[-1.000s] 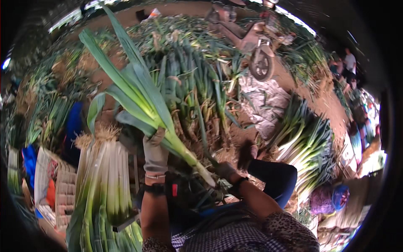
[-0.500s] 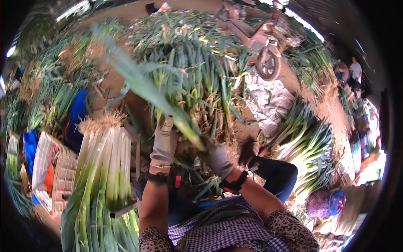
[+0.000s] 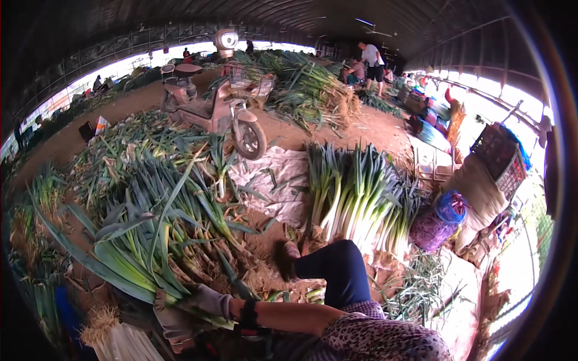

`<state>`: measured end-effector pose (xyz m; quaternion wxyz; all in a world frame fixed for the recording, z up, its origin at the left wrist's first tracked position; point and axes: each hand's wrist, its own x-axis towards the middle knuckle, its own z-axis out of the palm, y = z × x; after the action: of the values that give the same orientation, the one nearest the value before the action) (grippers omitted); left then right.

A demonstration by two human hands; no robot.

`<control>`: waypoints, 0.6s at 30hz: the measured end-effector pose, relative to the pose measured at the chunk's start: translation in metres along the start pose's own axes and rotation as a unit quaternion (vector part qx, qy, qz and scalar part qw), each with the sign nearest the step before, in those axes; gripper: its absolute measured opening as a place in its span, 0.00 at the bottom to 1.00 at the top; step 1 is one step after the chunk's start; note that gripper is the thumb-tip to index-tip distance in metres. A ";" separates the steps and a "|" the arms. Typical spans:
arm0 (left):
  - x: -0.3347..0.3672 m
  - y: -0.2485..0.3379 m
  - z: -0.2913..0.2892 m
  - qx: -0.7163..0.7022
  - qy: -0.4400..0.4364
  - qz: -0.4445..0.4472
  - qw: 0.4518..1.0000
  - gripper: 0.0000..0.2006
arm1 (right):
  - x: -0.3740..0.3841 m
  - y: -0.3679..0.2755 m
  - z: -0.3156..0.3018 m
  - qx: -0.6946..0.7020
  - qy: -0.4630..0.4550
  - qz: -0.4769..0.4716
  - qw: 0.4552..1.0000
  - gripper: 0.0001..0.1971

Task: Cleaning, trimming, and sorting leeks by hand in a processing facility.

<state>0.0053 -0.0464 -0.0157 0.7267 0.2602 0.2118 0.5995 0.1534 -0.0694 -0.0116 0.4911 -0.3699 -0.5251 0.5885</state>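
Note:
Both my hands wear pale grey work gloves. A leek [image 3: 126, 263] lies across them, its green leaves fanning up and left and its pale lower stalk towards me. My right hand [image 3: 209, 299] is closed round the stalk. Just left of it and partly behind the stalk, my left hand [image 3: 170, 319] is also closed on the leek; some of its fingers are hidden. Directly beyond is a heap of untrimmed leeks [image 3: 198, 198] with brown, soil-covered roots. At the lower left edge stands a bundle of white-stalked leeks [image 3: 123, 344], its roots upward.
Cleaned leeks [image 3: 361, 198] lie in a row to the right, beside a crumpled pale sheet [image 3: 277, 180]. Past the heap stands a dusty scooter [image 3: 211, 108]. A purple net sack [image 3: 435, 228] and a dark crate [image 3: 497, 150] are at right. Other people [image 3: 371, 60] are far off.
The view has swung up and to the right, showing the shed and more cleaned leeks. My hands now appear lower left, close together on the leek, and the leaves fan out more.

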 end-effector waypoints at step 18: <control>0.028 0.003 -0.029 0.125 0.153 0.062 0.978 0.13 | -0.016 0.005 -0.017 -0.016 0.042 0.186 0.981 0.15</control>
<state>-0.0097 -0.0152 -0.0365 0.6086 0.2672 0.3773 0.6449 0.1727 -0.0806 -0.0204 0.3882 -0.4932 -0.4354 0.6453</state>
